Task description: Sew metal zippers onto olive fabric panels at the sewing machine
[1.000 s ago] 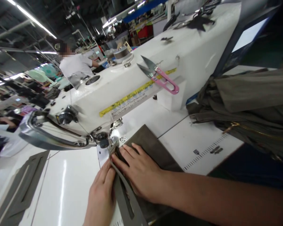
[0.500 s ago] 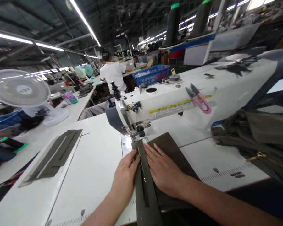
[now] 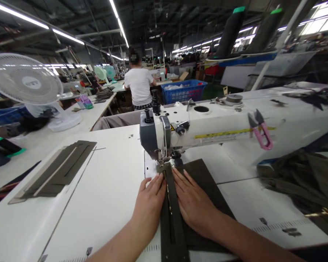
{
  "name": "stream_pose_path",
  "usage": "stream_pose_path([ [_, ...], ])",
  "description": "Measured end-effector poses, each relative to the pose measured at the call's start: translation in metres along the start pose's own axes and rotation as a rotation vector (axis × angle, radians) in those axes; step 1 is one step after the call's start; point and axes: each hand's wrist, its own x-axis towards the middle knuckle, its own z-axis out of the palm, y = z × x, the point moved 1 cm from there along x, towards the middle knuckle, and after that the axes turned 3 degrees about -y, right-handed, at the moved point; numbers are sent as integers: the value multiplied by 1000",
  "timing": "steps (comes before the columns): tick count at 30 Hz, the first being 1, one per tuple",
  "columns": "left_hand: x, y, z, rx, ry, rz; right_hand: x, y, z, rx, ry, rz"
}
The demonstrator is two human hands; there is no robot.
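A dark olive fabric strip (image 3: 172,233) with a long slot lies lengthwise, its far end under the presser foot of the white sewing machine (image 3: 221,127). Metallic zipper-like teeth show in the slot. My left hand (image 3: 150,202) rests with stretched fingers at the strip's left edge, fingertips close to the foot. On the other side, my right hand (image 3: 194,205) lies flat, its fingertips along the strip's right edge. Beneath that hand is a wider dark fabric panel (image 3: 205,174). Neither hand grasps anything visibly.
Slotted fabric pieces (image 3: 60,169) are stacked on the left. Pink-handled thread snips (image 3: 261,131) sit against the machine arm. Crumpled dark fabric (image 3: 300,182) lies at right. A white fan (image 3: 30,82), a blue crate (image 3: 184,91) and a person in a white shirt (image 3: 138,85) are farther back.
The view has turned, so the machine appears farther right. My left fingers have straightened and lie more along the strip's edge. My right hand stays flat beside the strip.
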Motion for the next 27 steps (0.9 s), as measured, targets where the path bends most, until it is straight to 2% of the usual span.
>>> stream_pose_path([
  [9, 7, -6, 11, 15, 54, 5, 9, 5, 1, -20, 22, 6],
  [15, 9, -5, 9, 10, 77, 15, 9, 7, 3, -23, 30, 25],
  [27, 11, -7, 10, 0, 35, 19, 9, 9, 4, -49, 36, 15],
])
